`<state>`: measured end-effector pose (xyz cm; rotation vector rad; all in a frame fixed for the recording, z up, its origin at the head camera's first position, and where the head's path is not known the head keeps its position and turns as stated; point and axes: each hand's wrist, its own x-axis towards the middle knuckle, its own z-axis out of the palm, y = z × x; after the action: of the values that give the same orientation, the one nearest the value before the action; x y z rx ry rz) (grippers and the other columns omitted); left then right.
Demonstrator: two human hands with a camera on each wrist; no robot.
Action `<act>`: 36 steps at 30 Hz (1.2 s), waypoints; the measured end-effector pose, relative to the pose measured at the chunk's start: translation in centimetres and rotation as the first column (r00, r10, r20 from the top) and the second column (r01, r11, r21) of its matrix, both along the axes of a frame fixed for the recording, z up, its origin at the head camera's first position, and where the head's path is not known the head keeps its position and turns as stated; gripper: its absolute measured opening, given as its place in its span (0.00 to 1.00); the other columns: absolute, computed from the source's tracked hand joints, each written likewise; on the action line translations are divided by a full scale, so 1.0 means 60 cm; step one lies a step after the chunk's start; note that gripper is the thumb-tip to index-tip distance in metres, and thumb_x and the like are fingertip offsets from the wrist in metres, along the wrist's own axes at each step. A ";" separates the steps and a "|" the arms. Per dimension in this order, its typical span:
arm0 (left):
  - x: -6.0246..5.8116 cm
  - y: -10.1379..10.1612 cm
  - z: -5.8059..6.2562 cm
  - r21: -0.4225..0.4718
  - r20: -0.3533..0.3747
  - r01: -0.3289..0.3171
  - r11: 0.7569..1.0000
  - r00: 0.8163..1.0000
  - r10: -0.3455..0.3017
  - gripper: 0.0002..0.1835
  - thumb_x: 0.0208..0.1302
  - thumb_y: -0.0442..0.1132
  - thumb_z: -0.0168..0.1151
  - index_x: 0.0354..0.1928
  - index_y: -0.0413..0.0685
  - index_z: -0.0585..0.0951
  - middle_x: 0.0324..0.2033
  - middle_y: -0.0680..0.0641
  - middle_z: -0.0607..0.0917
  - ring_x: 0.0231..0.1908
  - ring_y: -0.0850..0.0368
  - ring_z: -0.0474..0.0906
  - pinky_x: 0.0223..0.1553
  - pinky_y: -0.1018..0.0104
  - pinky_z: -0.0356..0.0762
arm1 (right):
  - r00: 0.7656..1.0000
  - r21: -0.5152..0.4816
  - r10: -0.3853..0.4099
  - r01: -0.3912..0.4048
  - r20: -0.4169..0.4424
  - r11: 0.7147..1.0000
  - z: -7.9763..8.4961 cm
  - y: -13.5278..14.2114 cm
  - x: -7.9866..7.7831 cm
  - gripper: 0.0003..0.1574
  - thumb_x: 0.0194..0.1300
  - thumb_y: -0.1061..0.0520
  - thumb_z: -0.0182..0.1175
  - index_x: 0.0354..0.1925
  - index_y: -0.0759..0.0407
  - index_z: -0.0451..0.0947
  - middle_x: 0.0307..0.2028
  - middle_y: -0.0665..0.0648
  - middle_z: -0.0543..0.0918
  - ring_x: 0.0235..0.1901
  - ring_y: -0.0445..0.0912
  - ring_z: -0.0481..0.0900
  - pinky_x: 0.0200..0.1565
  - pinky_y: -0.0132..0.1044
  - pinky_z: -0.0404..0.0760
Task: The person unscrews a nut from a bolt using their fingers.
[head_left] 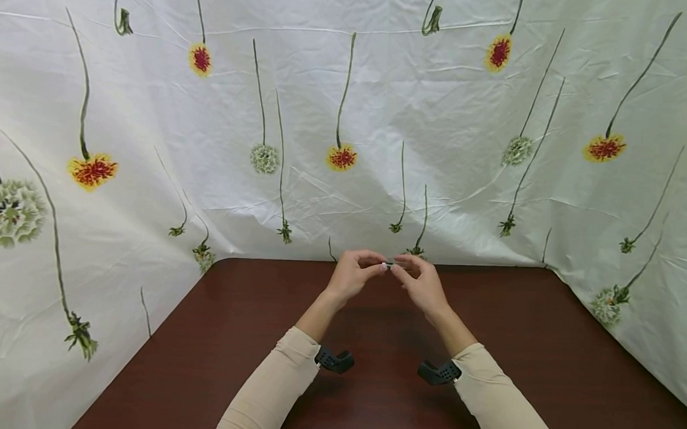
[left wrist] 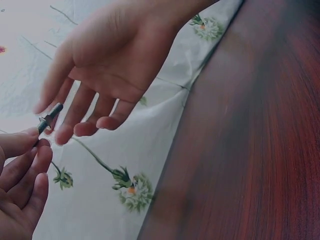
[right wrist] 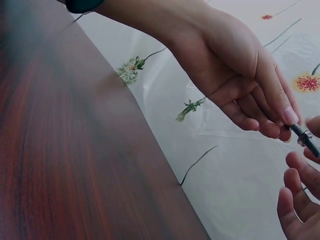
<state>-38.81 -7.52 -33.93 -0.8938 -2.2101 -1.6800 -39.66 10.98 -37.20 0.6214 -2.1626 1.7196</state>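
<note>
In the head view, my left hand (head_left: pixel 351 275) and right hand (head_left: pixel 424 285) meet above the far part of the table around a small bolt (head_left: pixel 389 264). The dark threaded bolt (left wrist: pixel 56 111) carries a nut (left wrist: pixel 43 123) partway along it. My left hand (left wrist: pixel 20 185) pinches one end of the bolt between thumb and forefinger. Thumb and forefinger of my right hand (left wrist: pixel 115 60) are at the nut from the other side; their contact is partly hidden. The right wrist view shows the left hand (right wrist: pixel 235 70) gripping the bolt, while the right hand (right wrist: pixel 302 190) is cut off by the frame.
Beneath the hands lies a dark red-brown wooden table (head_left: pixel 224 338) with rounded far corners. A white flower-printed sheet (head_left: pixel 314 108) hangs behind and at both sides. Black bands (head_left: pixel 334 360) sit on both wrists.
</note>
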 end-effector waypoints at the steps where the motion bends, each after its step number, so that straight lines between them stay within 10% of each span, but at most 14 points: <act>1: 0.000 0.000 0.000 -0.002 0.002 0.001 1.000 1.000 -0.001 0.10 0.60 0.31 0.63 0.42 0.32 0.82 0.35 0.37 0.84 0.37 0.44 0.80 0.40 0.47 0.74 | 1.000 0.001 -0.005 0.005 0.007 1.000 0.000 0.000 0.000 0.18 0.63 0.49 0.61 0.48 0.57 0.78 0.41 0.59 0.81 0.39 0.52 0.77 0.37 0.43 0.77; 11: -0.044 -0.002 -0.034 0.017 0.025 -0.025 1.000 0.999 0.024 0.11 0.58 0.39 0.66 0.41 0.41 0.84 0.35 0.44 0.85 0.37 0.51 0.81 0.42 0.45 0.73 | 1.000 0.008 0.008 -0.008 -0.001 1.000 0.008 -0.001 0.005 0.17 0.61 0.60 0.63 0.49 0.62 0.77 0.47 0.62 0.78 0.40 0.54 0.78 0.36 0.43 0.77; 18: -0.044 0.000 -0.035 0.024 0.026 -0.039 0.999 0.999 0.038 0.08 0.57 0.38 0.67 0.39 0.43 0.85 0.32 0.50 0.85 0.34 0.55 0.81 0.41 0.46 0.74 | 0.999 -0.043 -0.042 0.042 0.017 0.998 -0.005 -0.002 -0.004 0.18 0.63 0.48 0.61 0.43 0.60 0.80 0.36 0.61 0.81 0.35 0.54 0.79 0.38 0.49 0.78; 36: -0.045 0.000 -0.034 0.015 0.026 -0.046 0.999 0.999 0.046 0.09 0.57 0.38 0.67 0.39 0.42 0.84 0.32 0.50 0.86 0.35 0.55 0.81 0.38 0.58 0.76 | 0.998 -0.040 0.031 -0.028 0.063 0.999 0.033 -0.005 0.037 0.17 0.67 0.58 0.57 0.49 0.70 0.75 0.40 0.69 0.79 0.35 0.52 0.79 0.38 0.47 0.78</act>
<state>-41.50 -7.52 -35.95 -0.8155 -2.2134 -1.6955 -37.42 10.68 -35.20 0.5989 -2.1671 1.8159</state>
